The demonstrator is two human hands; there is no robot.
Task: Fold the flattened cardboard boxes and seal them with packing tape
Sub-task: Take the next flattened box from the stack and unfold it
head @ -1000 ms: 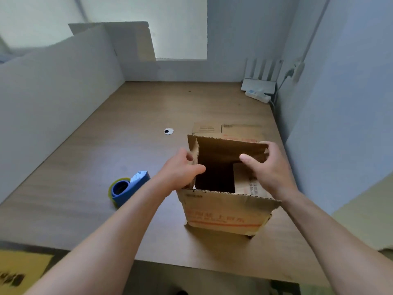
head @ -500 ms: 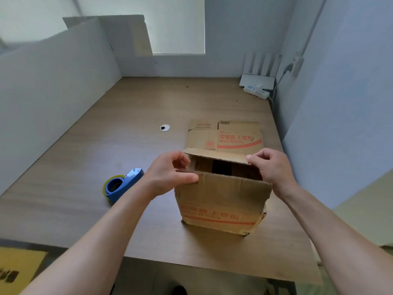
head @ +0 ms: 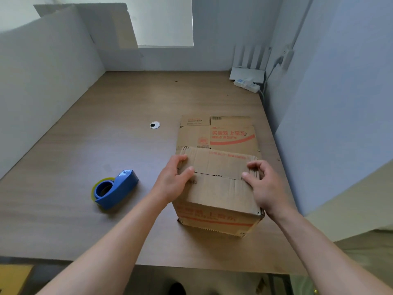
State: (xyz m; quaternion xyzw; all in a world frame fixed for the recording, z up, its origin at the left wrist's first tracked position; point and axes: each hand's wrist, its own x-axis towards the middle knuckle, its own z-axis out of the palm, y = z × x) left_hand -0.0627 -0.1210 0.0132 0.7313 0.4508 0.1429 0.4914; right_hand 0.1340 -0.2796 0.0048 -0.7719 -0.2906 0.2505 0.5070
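Note:
A brown cardboard box (head: 219, 192) with red print stands on the wooden table (head: 119, 128), its two top flaps folded down and meeting at a seam. My left hand (head: 173, 180) grips the box's left edge, thumb on the top flaps, fingers curled round the side. My right hand (head: 262, 184) holds the right edge the same way. A flattened cardboard box (head: 221, 133) lies just behind it. A blue packing tape dispenser (head: 114, 189) rests on the table to the left of the box, apart from both hands.
White partition walls close in the table on the left, back and right. A white router and power strip (head: 247, 78) sit in the far right corner. A round cable hole (head: 154, 125) lies mid-table. The table's near edge is just below my forearms.
The open box's top flaps have been folded down and now lie shut. Both hands moved from the flap edges onto the closed top's left and right ends.

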